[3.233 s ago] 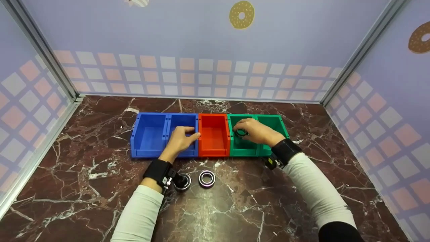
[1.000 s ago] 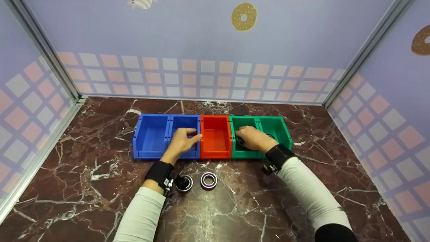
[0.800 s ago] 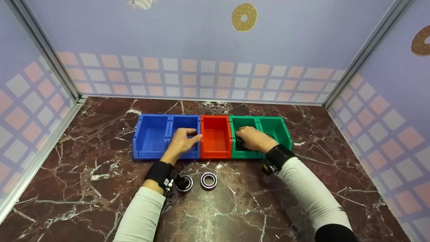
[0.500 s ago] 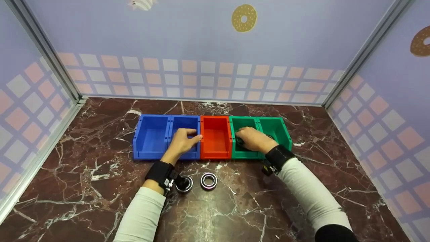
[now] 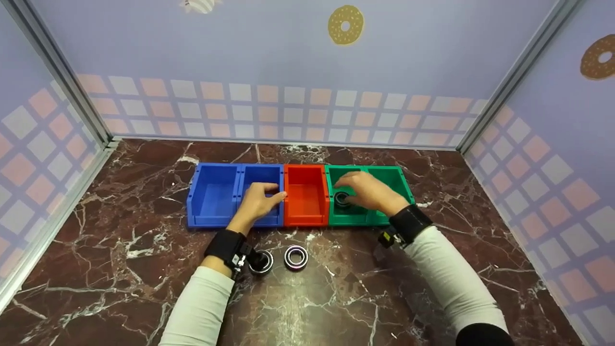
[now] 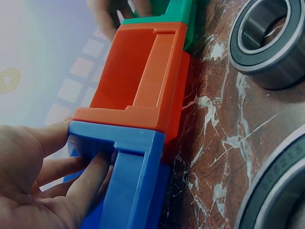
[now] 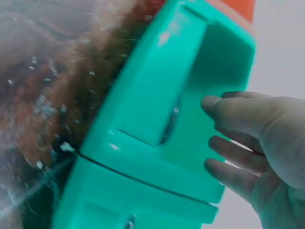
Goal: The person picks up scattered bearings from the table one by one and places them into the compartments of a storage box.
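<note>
In the head view my left hand (image 5: 259, 202) is at the inner blue bin (image 5: 262, 221). Its thumb lies on the rim beside the red bin (image 5: 305, 204), and its curled fingers reach inside against the wall, gripping the bin's edge. My right hand (image 5: 367, 190) hovers over the inner green bin (image 5: 350, 221), fingers apart and holding nothing. Beneath its fingertips a dark ball bearing (image 5: 341, 199) lies in that bin. In the right wrist view the hand (image 7: 257, 138) stands clear of the bearing (image 7: 170, 125), mostly hidden by the bin's front.
Two ball bearings, one (image 5: 296, 257) fully seen and one (image 5: 262, 262) partly behind the left wrist camera, lie on the marble-patterned table (image 5: 307, 307). An outer blue bin (image 5: 214, 194) and an outer green bin (image 5: 391, 178) end the row. Patterned walls (image 5: 288, 53) enclose the table.
My right hand held a bearing and lowered it into the inner green bin; now it has let go and lifted slightly away. My left hand keeps its place.
</note>
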{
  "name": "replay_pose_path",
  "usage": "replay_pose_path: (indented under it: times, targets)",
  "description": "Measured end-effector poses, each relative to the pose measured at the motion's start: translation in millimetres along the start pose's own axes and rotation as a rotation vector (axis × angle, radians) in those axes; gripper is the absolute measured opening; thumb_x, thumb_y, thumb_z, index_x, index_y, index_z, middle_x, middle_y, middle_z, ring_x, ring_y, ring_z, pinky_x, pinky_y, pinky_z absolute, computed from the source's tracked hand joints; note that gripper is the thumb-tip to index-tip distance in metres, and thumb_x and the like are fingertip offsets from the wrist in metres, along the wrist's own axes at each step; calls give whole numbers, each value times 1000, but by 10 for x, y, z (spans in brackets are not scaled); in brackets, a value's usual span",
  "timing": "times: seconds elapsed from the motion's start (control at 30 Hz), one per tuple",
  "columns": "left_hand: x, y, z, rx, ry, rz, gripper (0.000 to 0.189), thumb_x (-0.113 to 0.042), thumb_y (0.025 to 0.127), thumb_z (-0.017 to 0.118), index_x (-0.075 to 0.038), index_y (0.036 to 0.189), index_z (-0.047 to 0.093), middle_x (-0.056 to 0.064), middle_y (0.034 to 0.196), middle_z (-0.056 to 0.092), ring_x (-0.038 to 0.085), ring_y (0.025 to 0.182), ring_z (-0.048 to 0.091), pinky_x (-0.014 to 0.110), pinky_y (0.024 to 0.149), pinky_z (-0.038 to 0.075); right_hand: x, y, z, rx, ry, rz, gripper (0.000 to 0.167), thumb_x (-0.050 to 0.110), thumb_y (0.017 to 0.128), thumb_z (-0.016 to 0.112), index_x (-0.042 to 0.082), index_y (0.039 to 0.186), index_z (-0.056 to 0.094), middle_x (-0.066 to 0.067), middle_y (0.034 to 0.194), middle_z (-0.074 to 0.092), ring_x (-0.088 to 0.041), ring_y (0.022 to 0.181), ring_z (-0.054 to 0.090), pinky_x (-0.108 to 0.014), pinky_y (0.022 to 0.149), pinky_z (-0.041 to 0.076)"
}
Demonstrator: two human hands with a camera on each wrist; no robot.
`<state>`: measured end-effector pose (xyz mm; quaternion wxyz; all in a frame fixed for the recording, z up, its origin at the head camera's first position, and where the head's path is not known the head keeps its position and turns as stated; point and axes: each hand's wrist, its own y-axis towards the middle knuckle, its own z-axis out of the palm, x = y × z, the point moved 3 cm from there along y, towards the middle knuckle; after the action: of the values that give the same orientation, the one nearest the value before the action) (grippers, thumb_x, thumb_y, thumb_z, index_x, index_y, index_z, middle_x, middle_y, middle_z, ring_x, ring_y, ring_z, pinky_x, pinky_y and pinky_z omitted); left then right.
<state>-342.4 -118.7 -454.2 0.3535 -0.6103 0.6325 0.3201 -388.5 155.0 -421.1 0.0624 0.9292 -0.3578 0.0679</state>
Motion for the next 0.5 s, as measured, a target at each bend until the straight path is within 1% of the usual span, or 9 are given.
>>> replay_pose_path:
  times: [0.13, 0.27, 0.37, 0.5]
  targets:
    - [-1, -7, -16, 0, -4, -13, 52, -25, 94, 66, 5, 135, 56, 24, 142, 54, 36, 137, 48, 46, 116, 39, -27, -84, -119, -49, 38, 25, 37, 7, 85, 75, 7, 122, 69, -10, 123, 68, -28, 119, 62, -43, 101, 53]
    - [-1, -15, -10, 3, -2, -28, 52, -24, 94, 66, 5, 135, 56, 23, 142, 54, 36, 137, 47, 46, 116, 39, -69, -192, -166, -102, 50, 48, 35, 10, 87, 75, 5, 121, 68, -12, 122, 69, -30, 118, 63, -44, 100, 53]
    - [-7, -12, 0, 7, 0, -28, 52, -24, 94, 65, 5, 136, 55, 24, 143, 53, 37, 137, 47, 46, 116, 38, -118, -277, -173, -158, 43, 98, 35, 12, 87, 74, 3, 120, 68, -15, 121, 69, -32, 116, 64, -45, 100, 53]
    - [-15, -11, 2, 5, 2, -17, 51, -24, 94, 65, 5, 135, 56, 24, 142, 53, 36, 137, 47, 46, 116, 39, -179, -384, -164, -200, 33, 204, 35, 18, 90, 72, 3, 121, 68, -17, 121, 68, -34, 116, 64, -46, 98, 54]
